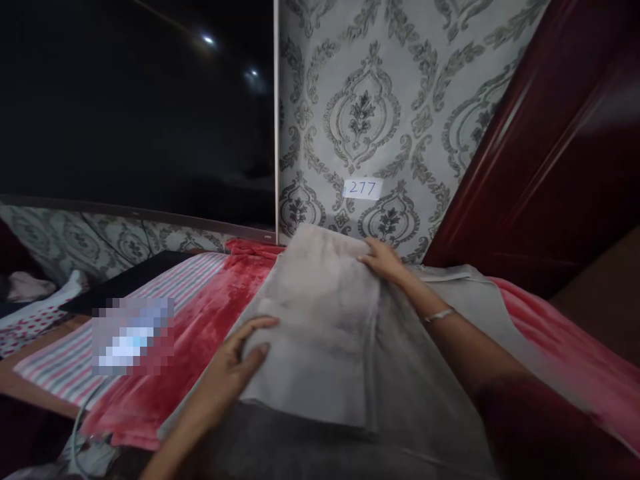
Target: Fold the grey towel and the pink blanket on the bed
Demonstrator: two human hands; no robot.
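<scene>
Head view: two hands on a pale grey cloth panel [315,347] in the middle of the scene.
The left hand [233,367] has thumb and fingers spread apart at the panel's near left edge; the right hand [384,260], a bracelet [440,314] on its wrist, touches the far right corner, but I cannot tell whether it pinches the cloth. The panel lies over darker grey cloth [420,400]; whether they are one piece is unclear. Left of these lie a red plush blanket [215,320] and a striped cloth [187,283], with a pixelated object on top. Behind, a dark screen [140,120] stands left of a patterned wall [360,120] bearing a "277" label [363,189]; a dark red panel [505,193] slants at far right.
</scene>
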